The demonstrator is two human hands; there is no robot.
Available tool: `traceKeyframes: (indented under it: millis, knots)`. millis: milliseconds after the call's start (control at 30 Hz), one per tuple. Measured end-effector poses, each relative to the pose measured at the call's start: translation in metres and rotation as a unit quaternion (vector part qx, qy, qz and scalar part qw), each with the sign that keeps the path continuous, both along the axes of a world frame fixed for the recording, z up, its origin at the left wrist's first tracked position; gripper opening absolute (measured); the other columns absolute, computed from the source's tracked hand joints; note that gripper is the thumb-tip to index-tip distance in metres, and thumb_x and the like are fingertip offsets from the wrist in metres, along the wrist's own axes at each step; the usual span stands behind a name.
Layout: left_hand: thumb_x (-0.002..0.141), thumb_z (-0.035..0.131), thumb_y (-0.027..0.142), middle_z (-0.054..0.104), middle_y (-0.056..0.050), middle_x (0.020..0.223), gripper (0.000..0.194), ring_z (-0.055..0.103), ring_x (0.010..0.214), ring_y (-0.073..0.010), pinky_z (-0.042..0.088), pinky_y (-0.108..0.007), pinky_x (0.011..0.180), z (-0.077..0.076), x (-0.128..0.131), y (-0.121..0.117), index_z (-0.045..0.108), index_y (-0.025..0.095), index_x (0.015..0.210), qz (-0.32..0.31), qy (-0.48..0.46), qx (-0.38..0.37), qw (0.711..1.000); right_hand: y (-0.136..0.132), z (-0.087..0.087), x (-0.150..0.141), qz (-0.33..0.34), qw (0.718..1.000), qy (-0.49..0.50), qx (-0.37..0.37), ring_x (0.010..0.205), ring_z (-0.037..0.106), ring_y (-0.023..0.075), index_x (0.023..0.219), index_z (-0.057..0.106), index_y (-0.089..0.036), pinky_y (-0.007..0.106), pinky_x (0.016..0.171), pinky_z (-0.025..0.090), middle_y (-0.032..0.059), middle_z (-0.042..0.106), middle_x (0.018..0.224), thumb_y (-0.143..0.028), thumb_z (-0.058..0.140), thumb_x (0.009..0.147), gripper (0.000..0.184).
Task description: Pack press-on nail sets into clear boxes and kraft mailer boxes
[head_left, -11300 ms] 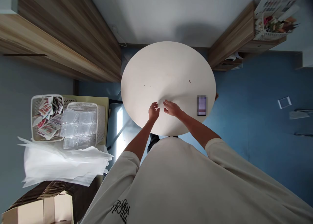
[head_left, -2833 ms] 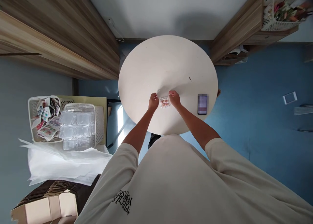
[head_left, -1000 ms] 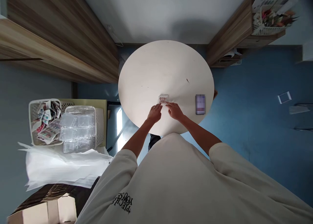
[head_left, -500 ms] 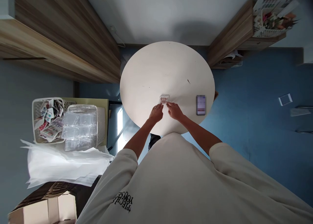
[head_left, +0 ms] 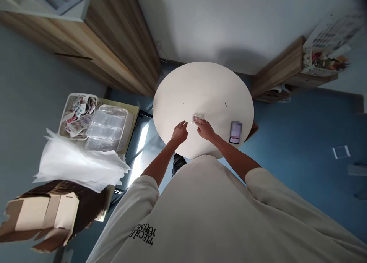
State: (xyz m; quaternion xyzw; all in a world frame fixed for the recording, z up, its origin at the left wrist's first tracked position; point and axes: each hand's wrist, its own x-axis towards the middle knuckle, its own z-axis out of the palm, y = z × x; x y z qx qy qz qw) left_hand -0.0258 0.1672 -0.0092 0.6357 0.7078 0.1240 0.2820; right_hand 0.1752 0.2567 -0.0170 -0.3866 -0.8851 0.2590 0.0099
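Observation:
A small clear plastic box with reddish contents too small to name lies on the round white table. My right hand has its fingertips on the near side of the box, thumb lower down, and seems to grip it. To the left of the box, my left hand hovers over the table edge area, fingers apart, with nothing in it.
A phone lies on the table's right side. On a side stand at left are a white basket of small printed packets, another basket holding clear plastic boxes, white sheets and an open cardboard box.
My left hand has let go of the plastic box and moved left. My right hand stays at it. The view has turned toward the left, showing more of the side stand.

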Motion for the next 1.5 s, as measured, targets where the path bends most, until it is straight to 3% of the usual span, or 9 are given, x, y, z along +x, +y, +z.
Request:
traceKeyframes:
  millis: [167,333,467,700,900,1067,1267,1500]
  knots:
    - [0.096,0.048,0.013,0.056,-0.016,0.16,0.059,0.05,0.149,-0.0345,0.044,-0.055,0.121,0.021,-0.014,-0.029,0.053,0.02,0.155,0.064,0.004,0.032,0.997,0.003,0.02,-0.031,0.054,0.998,0.039,0.01,0.138,0.055,0.0341,0.141,0.07,-0.02,0.053,0.114,0.048,0.0132,0.061,0.152,-0.011,0.048,0.098,0.049]
    - [0.097,0.047,0.011,0.058,-0.014,0.157,0.057,0.051,0.147,-0.0327,0.042,-0.052,0.122,0.047,-0.046,-0.069,0.056,0.02,0.152,0.123,0.001,0.08,0.989,-0.018,0.041,-0.092,0.101,0.992,0.072,-0.006,0.133,0.059,0.0328,0.141,0.07,-0.023,0.053,0.114,0.049,0.0122,0.063,0.149,-0.014,0.051,0.098,0.048]
    - [0.097,0.048,0.011,0.058,-0.013,0.157,0.057,0.051,0.147,-0.0334,0.041,-0.052,0.123,0.07,-0.083,-0.115,0.056,0.022,0.152,0.179,0.01,0.107,0.978,-0.061,0.058,-0.153,0.138,0.984,0.113,-0.023,0.131,0.061,0.0308,0.135,0.071,-0.023,0.049,0.114,0.05,0.0116,0.065,0.144,-0.015,0.052,0.099,0.042]
    - [0.097,0.046,0.011,0.057,-0.014,0.156,0.053,0.053,0.145,-0.0322,0.042,-0.05,0.123,0.099,-0.158,-0.223,0.059,0.02,0.147,0.246,0.006,0.176,0.953,-0.166,0.079,-0.245,0.176,0.962,0.202,-0.057,0.124,0.064,0.0279,0.127,0.074,-0.023,0.043,0.113,0.051,0.0105,0.07,0.131,-0.02,0.052,0.1,0.034]
    - [0.094,0.047,0.009,0.053,-0.015,0.159,0.058,0.048,0.15,-0.0315,0.043,-0.057,0.125,0.1,-0.215,-0.308,0.054,0.021,0.15,0.332,0.011,0.211,0.92,-0.253,0.088,-0.311,0.186,0.96,0.209,-0.036,0.119,0.064,0.0295,0.12,0.076,-0.025,0.045,0.112,0.05,0.0095,0.07,0.121,-0.022,0.059,0.098,0.029]
    - [0.091,0.044,0.003,0.052,-0.019,0.16,0.063,0.047,0.154,-0.0314,0.043,-0.055,0.127,0.094,-0.25,-0.353,0.051,0.015,0.152,0.382,0.002,0.203,0.902,-0.305,0.102,-0.364,0.2,0.964,0.167,0.048,0.132,0.055,0.0351,0.118,0.078,-0.024,0.052,0.116,0.044,0.0128,0.063,0.141,-0.027,0.066,0.096,0.025]
    - [0.09,0.041,0.0,0.057,-0.02,0.157,0.067,0.052,0.15,-0.0301,0.047,-0.05,0.123,0.085,-0.272,-0.381,0.047,0.011,0.156,0.392,-0.008,0.172,0.904,-0.327,0.1,-0.416,0.202,0.964,0.128,0.112,0.153,0.031,0.0398,0.114,0.077,-0.024,0.06,0.122,0.03,0.0115,0.044,0.167,-0.031,0.071,0.095,0.021]
    - [0.09,0.044,0.001,0.058,-0.021,0.156,0.068,0.056,0.147,-0.031,0.049,-0.05,0.122,0.072,-0.283,-0.391,0.045,0.01,0.158,0.398,-0.011,0.149,0.905,-0.331,0.082,-0.449,0.216,0.965,0.09,0.117,0.159,0.019,0.04,0.11,0.073,-0.02,0.068,0.126,0.014,0.016,0.036,0.172,-0.029,0.069,0.095,0.018]
